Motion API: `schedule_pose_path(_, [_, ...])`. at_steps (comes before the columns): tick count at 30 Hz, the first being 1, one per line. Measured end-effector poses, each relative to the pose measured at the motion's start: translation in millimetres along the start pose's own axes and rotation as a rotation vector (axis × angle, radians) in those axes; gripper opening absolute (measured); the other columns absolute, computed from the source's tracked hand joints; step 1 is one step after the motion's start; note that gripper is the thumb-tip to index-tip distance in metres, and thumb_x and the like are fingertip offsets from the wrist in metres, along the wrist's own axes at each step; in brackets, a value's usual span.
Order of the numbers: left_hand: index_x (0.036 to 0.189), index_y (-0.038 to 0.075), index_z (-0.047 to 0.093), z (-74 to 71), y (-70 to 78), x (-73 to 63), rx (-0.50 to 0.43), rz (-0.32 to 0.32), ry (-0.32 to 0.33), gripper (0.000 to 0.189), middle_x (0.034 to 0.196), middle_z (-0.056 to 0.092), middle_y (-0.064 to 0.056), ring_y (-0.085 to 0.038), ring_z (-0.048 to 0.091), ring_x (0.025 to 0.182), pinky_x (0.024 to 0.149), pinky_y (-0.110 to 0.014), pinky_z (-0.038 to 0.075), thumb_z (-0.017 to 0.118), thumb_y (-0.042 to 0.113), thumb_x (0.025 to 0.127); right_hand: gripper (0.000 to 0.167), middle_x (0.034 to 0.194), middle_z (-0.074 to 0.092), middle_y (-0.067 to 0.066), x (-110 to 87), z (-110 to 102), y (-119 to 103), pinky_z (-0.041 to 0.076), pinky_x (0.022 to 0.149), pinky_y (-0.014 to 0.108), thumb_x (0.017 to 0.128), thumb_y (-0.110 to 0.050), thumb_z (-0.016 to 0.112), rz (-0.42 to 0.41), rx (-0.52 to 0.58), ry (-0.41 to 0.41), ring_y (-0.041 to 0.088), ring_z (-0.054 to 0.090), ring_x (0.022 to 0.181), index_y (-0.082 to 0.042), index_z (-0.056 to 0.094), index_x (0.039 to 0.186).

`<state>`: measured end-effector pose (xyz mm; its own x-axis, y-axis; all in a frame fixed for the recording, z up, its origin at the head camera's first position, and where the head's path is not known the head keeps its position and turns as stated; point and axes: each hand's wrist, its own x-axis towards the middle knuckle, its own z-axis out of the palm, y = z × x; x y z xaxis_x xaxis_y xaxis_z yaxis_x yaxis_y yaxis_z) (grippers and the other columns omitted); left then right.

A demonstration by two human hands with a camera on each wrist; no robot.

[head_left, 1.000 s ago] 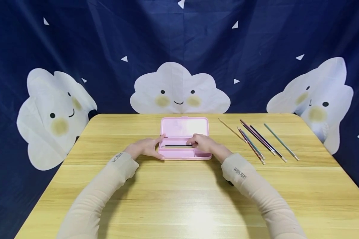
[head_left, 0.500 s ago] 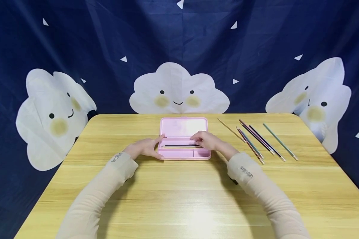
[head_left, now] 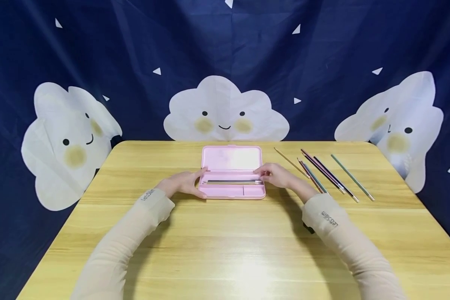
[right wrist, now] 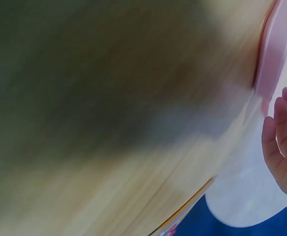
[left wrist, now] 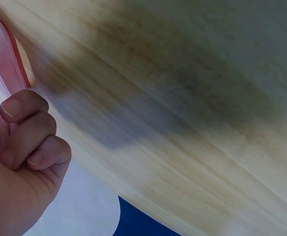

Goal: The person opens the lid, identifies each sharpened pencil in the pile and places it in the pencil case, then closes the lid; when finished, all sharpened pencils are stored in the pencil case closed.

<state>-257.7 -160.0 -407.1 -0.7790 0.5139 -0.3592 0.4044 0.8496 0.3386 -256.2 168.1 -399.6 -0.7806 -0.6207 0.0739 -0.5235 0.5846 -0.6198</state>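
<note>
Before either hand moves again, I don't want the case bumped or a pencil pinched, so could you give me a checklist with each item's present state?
1. Pencil case lid folded back: ok, it lies open at the rear.
2. Left hand at the case: ok, thumb and forefinger spread at its left end.
3. Pencils in the case lying lengthwise: ok, in the compartment nearest the lid.
4. Right hand clear of those pencils' ends: cannot tell, its fingertips are at the case's right end.
5. Loose pencils separated for picking: not ok, several lie bunched or overlapping right of the case.
</note>
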Motion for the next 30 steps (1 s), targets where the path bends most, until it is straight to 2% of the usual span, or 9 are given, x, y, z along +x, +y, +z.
schedule_pose_path(7, [0.148,0.010,0.007,-2.1,1.4,-1.0,0.004,0.001,-0.002,0.109,0.135,0.039,-0.028,-0.034,0.044,0.121,0.101,-0.042,0.033,0.069,0.055,0.071,0.026,0.084,0.061,0.015,-12.9,-9.6,15.1,0.046,0.070,0.032,0.083,0.008,0.057,0.041,0.037,0.020,0.021,0.054,0.076,0.011,0.060,0.108])
schedule_pose_path(14, [0.147,0.009,0.007,-2.8,2.1,-1.6,0.007,0.004,-0.002,0.109,0.135,0.039,-0.028,-0.035,0.044,0.121,0.101,-0.043,0.034,0.069,0.055,0.071,0.027,0.084,0.060,0.012,-21.3,-19.4,27.3,0.045,0.071,0.033,0.084,0.005,0.058,0.118,0.017,0.043,0.021,0.053,0.078,0.010,0.060,0.110])
schedule_pose_path(24, [0.147,0.007,0.008,-0.1,-0.5,-0.6,0.002,0.022,-0.001,0.109,0.133,0.041,-0.029,-0.034,0.046,0.118,0.100,-0.043,0.035,0.069,0.055,0.071,0.028,0.084,0.061,0.012,-31.0,-26.5,41.9,0.045,0.072,0.036,0.084,0.001,0.059,0.170,-0.039,0.071,0.023,0.055,0.078,0.009,0.060,0.110])
schedule_pose_path(30, [0.147,0.007,0.009,0.0,-0.8,-1.1,0.000,0.030,0.011,0.109,0.134,0.041,-0.028,-0.034,0.045,0.119,0.100,-0.042,0.035,0.070,0.053,0.071,0.029,0.081,0.059,0.013,-34.4,-30.9,51.1,0.044,0.070,0.033,0.085,0.000,0.058,0.186,-0.027,0.085,0.023,0.053,0.076,0.012,0.058,0.111])
